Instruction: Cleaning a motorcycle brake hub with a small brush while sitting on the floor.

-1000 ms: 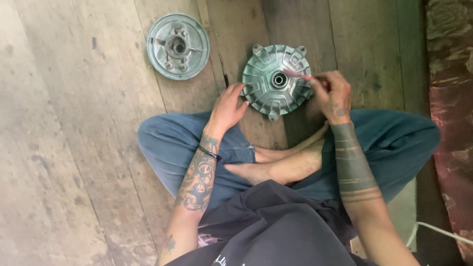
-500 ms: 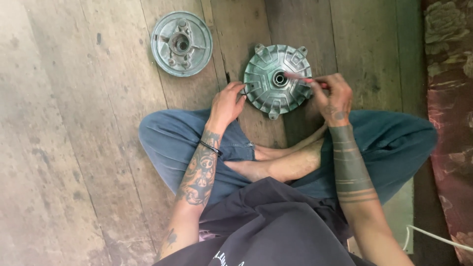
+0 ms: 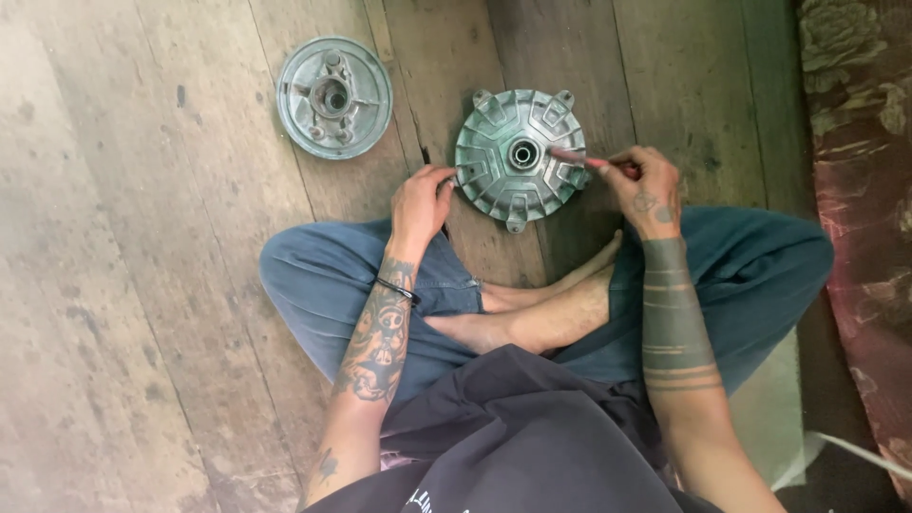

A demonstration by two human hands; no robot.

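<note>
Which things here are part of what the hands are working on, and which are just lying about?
In hand: ribbed metal hub, steadied at its rim by the left hand; thin red-handled tool held by the right hand, tip on the hub.

Lying about: round metal plate; patterned cloth.

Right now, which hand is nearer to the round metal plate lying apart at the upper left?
Left. The left hand rests at the ribbed hub's left edge, below and right of the round plate. The right hand is beyond the hub, farther away.

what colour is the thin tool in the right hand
Red or pinkish, with a pale tip, the thin tool shows best in the head view, held by the right hand.
</note>
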